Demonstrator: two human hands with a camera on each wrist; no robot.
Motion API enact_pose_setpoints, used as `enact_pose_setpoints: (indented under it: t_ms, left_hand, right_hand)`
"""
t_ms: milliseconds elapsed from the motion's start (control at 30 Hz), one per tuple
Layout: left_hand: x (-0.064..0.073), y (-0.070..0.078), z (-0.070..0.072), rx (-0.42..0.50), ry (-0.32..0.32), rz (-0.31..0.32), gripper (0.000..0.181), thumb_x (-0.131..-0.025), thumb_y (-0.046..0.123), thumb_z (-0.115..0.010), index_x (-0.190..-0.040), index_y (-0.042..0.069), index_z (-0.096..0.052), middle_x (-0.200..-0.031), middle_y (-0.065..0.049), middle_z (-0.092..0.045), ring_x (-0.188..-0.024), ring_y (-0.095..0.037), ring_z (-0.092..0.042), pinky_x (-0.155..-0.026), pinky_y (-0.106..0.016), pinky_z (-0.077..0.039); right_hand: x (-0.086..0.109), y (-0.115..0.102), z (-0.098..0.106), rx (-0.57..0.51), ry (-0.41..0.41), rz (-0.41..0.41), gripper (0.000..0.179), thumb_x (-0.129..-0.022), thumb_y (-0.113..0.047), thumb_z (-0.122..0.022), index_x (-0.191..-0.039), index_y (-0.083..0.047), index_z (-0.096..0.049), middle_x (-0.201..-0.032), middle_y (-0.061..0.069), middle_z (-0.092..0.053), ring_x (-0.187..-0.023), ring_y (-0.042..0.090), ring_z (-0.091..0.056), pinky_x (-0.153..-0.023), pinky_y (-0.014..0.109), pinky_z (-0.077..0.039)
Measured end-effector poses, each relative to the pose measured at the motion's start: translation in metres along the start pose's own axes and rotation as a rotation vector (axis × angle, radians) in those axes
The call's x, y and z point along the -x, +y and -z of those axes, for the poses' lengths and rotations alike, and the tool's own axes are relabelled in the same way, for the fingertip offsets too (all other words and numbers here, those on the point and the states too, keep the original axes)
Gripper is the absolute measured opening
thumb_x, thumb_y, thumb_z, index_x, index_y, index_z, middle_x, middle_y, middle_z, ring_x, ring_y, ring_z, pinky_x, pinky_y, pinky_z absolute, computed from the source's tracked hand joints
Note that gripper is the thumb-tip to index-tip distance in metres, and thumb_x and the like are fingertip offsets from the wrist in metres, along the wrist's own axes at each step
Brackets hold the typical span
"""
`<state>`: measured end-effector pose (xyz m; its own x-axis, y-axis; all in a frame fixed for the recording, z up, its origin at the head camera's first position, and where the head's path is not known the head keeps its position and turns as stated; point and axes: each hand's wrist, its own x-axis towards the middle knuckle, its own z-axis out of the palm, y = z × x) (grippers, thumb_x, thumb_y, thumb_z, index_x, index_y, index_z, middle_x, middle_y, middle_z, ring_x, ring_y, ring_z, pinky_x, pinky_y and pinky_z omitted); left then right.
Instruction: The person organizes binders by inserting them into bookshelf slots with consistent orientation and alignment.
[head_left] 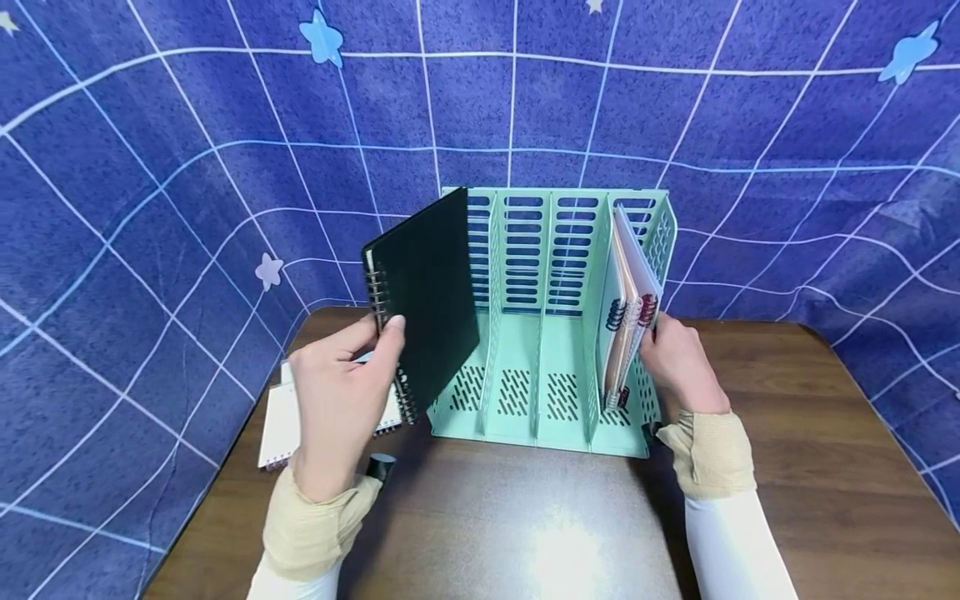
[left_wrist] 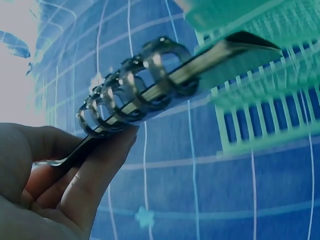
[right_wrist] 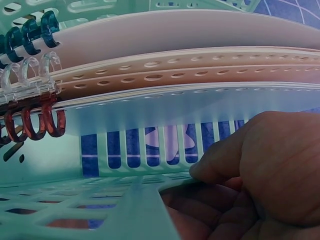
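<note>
A black spiral-bound notebook [head_left: 431,300] stands upright, tilted, at the left end of a mint-green desk file rack [head_left: 517,333]. My left hand [head_left: 341,392] pinches its wire-bound edge between thumb and fingers; the metal coils [left_wrist: 132,87] show up close in the left wrist view. Its far part overlaps the leftmost slot, and I cannot tell whether it touches the rack. My right hand [head_left: 684,362] grips the rack's right side wall [right_wrist: 145,210], thumb inside and fingers outside. Several ring-bound notebooks [head_left: 628,308] stand in the rightmost slot, with teal, clear and red rings.
White spiral notepads [head_left: 279,425] lie on the wooden table [head_left: 480,517] at the left, partly hidden behind my left hand. Two middle slots of the rack hold nothing. A blue cloth [head_left: 480,108] with a grid and stars hangs behind the table.
</note>
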<state>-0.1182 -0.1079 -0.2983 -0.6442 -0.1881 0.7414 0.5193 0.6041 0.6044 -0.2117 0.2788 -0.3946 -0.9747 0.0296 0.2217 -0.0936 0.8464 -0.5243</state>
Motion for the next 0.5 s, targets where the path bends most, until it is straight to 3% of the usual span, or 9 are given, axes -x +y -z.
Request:
enact_pose_setpoints:
  t_ms: [233, 333, 500]
  left_hand:
    - [0.007, 0.015, -0.044, 0.125, -0.009, 0.049, 0.038, -0.096, 0.020, -0.073, -0.059, 0.014, -0.069, -0.051, 0.005, -0.053, -0.050, -0.010, -0.045, -0.046, -0.020, -0.033]
    - [0.012, 0.017, -0.065, 0.154, 0.000, 0.038, 0.033, -0.096, 0.018, -0.072, -0.064, 0.011, -0.074, -0.061, 0.004, -0.068, -0.059, -0.007, -0.061, -0.056, -0.022, -0.049]
    - [0.020, 0.020, -0.100, 0.222, 0.013, 0.040, 0.028, -0.098, 0.017, -0.070, -0.071, 0.010, -0.077, -0.068, 0.003, -0.072, -0.070, -0.008, -0.071, -0.068, -0.030, -0.058]
  right_hand:
    - [0.001, 0.003, 0.000, -0.001, -0.012, -0.010, 0.021, -0.101, -0.013, -0.040, -0.086, -0.004, -0.052, -0.079, 0.021, -0.059, -0.075, 0.040, -0.057, -0.068, 0.055, -0.048]
    - [0.000, 0.003, -0.001, -0.005, -0.010, -0.004, 0.020, -0.101, -0.012, -0.041, -0.086, -0.004, -0.052, -0.079, 0.021, -0.059, -0.074, 0.040, -0.058, -0.068, 0.054, -0.049]
    - [0.000, 0.004, -0.002, -0.011, -0.012, -0.004, 0.019, -0.101, -0.012, -0.040, -0.085, -0.005, -0.050, -0.075, 0.017, -0.056, -0.072, 0.038, -0.057, -0.066, 0.050, -0.048]
